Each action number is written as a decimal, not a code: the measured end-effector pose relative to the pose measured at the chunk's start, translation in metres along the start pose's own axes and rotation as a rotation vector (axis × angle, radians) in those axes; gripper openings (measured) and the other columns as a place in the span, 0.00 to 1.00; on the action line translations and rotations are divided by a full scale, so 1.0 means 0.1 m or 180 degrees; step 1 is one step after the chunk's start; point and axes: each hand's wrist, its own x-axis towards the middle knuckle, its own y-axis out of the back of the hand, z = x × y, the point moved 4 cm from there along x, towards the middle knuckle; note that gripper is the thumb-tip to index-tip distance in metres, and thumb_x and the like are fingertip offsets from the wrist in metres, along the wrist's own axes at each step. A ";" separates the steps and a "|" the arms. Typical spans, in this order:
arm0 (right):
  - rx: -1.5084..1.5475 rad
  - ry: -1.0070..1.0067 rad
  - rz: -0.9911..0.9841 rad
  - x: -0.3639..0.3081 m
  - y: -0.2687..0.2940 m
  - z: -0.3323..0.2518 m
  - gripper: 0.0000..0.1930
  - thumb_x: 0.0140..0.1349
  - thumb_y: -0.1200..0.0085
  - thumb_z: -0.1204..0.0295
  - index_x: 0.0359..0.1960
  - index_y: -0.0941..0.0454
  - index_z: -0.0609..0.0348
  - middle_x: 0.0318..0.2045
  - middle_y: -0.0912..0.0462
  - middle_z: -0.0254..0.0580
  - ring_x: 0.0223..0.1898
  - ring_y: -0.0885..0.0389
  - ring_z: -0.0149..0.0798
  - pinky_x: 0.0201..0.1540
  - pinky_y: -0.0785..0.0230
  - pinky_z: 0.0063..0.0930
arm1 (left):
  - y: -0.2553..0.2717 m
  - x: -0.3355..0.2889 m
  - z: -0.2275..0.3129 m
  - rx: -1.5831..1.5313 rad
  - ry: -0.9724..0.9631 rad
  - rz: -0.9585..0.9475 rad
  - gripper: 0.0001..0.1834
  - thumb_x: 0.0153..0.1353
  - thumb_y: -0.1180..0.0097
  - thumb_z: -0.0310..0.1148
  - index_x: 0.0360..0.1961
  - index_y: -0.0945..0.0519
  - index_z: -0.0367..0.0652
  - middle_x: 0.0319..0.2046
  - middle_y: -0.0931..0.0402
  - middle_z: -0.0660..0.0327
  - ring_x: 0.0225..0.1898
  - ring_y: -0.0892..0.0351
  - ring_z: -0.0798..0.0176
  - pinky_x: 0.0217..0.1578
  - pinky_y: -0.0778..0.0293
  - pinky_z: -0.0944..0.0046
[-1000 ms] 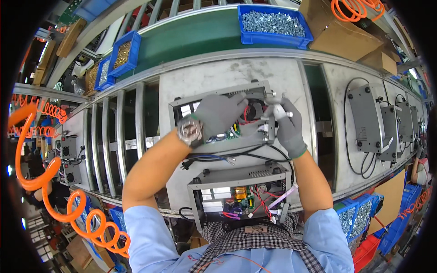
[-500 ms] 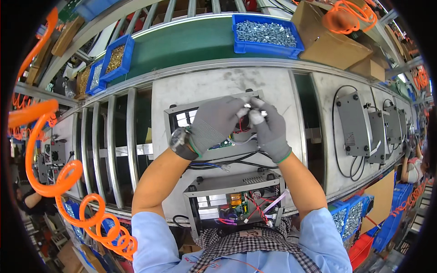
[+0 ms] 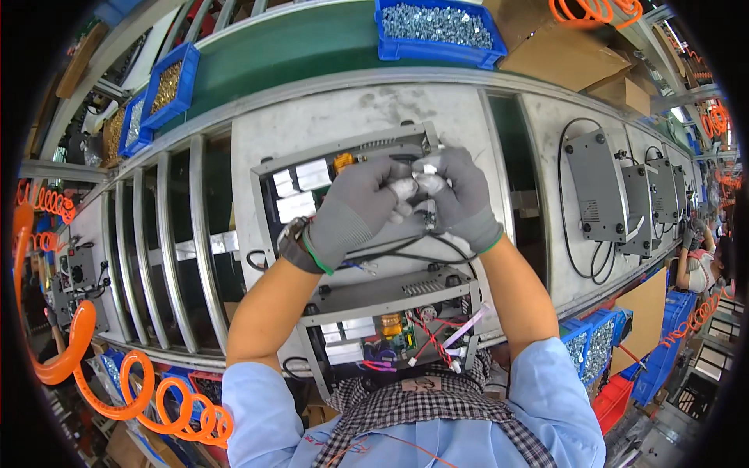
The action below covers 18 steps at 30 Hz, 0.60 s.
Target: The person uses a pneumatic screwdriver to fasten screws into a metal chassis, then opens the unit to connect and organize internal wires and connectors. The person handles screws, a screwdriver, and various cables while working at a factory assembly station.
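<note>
Both my hands wear grey gloves and meet over the right part of an open grey metal housing [image 3: 269,168] with white blocks and an orange-wound coil inside. My left hand [image 3: 363,199] has its fingers pinched together. Close against it, my right hand [image 3: 460,191] is also closed, thumb and fingers pressed together. A small whitish piece shows at the right fingertips, but what either hand grips is too small and covered to name. Nearer to me stands a second open housing [image 3: 390,296] with a circuit board, coil and red and white wires. Black cables [image 3: 406,251] lie between the two housings.
Blue bins of silver screws [image 3: 441,31] and brass-coloured parts [image 3: 168,86] stand at the back. Metal rollers [image 3: 172,249] run along the left, beside a coiled orange hose [image 3: 133,390]. Several grey housings with cables [image 3: 597,187] stand right. Another person's gloved hand [image 3: 693,232] shows far right.
My hands have come closer together, and their fingertips now nearly touch. The white pieces seen between my fingers are now mostly covered. The whole view has shifted slightly.
</note>
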 end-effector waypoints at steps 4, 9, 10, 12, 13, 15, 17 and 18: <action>0.0529 -0.0923 -0.0006 -0.01 0.05 0.21 0.08 0.59 0.42 0.72 0.38 0.19 0.61 0.34 0.18 0.38 0.35 0.22 0.35 0.43 0.31 0.29 | -0.03 0.03 -0.07 -0.1359 0.0183 0.0028 0.14 0.67 0.47 0.31 0.47 0.26 0.29 0.34 0.22 0.57 0.31 0.18 0.66 0.27 0.19 0.73; 0.1999 -0.2438 0.1252 -0.30 0.14 0.28 0.18 0.67 0.47 0.62 0.47 0.23 0.65 0.45 0.21 0.39 0.42 0.23 0.30 0.50 0.30 0.27 | -0.16 0.07 -0.12 0.2466 -0.1578 0.0649 0.10 0.54 0.43 0.29 0.39 0.18 0.43 0.34 0.22 0.53 0.36 0.22 0.49 0.37 0.24 0.55; 0.2075 -0.2587 0.1213 -0.35 0.09 0.29 0.20 0.67 0.46 0.60 0.51 0.24 0.64 0.45 0.21 0.39 0.41 0.23 0.30 0.50 0.30 0.27 | -0.20 0.07 -0.14 0.2513 -0.1517 0.0629 0.10 0.54 0.43 0.28 0.38 0.18 0.43 0.33 0.23 0.54 0.36 0.22 0.49 0.37 0.24 0.54; 0.1910 -0.2704 0.1469 -0.37 0.05 0.26 0.21 0.66 0.46 0.60 0.51 0.24 0.66 0.43 0.20 0.38 0.40 0.24 0.29 0.49 0.30 0.24 | -0.24 0.09 -0.19 0.2613 -0.1388 0.0590 0.09 0.54 0.43 0.28 0.38 0.17 0.43 0.30 0.23 0.54 0.35 0.22 0.49 0.36 0.24 0.53; 0.1889 -0.2713 0.1374 -0.36 0.04 0.25 0.20 0.66 0.46 0.60 0.50 0.23 0.66 0.42 0.20 0.38 0.39 0.24 0.28 0.47 0.30 0.23 | -0.24 0.10 -0.21 0.2480 -0.1551 0.0681 0.09 0.55 0.42 0.29 0.38 0.17 0.43 0.31 0.23 0.54 0.35 0.22 0.49 0.35 0.25 0.54; 0.1847 -0.2731 0.1176 -0.34 0.02 0.26 0.20 0.66 0.46 0.60 0.50 0.22 0.67 0.39 0.19 0.38 0.37 0.24 0.26 0.44 0.30 0.21 | -0.23 0.14 -0.26 0.2305 -0.1498 0.0630 0.09 0.55 0.41 0.30 0.38 0.18 0.43 0.31 0.23 0.55 0.35 0.22 0.49 0.35 0.25 0.54; 0.1820 -0.2622 0.1324 -0.29 -0.01 0.25 0.18 0.67 0.47 0.65 0.49 0.21 0.68 0.36 0.18 0.38 0.37 0.24 0.26 0.42 0.30 0.20 | -0.22 0.15 -0.26 0.2217 -0.1456 0.0642 0.09 0.56 0.41 0.31 0.39 0.18 0.42 0.31 0.23 0.55 0.35 0.22 0.49 0.35 0.25 0.55; 0.1804 -0.2566 0.1394 -0.28 -0.01 0.25 0.16 0.67 0.47 0.67 0.49 0.21 0.69 0.35 0.18 0.37 0.37 0.23 0.26 0.41 0.31 0.20 | -0.24 0.13 -0.26 0.2208 -0.1443 0.0661 0.10 0.56 0.40 0.31 0.39 0.18 0.42 0.31 0.23 0.55 0.35 0.22 0.49 0.35 0.25 0.55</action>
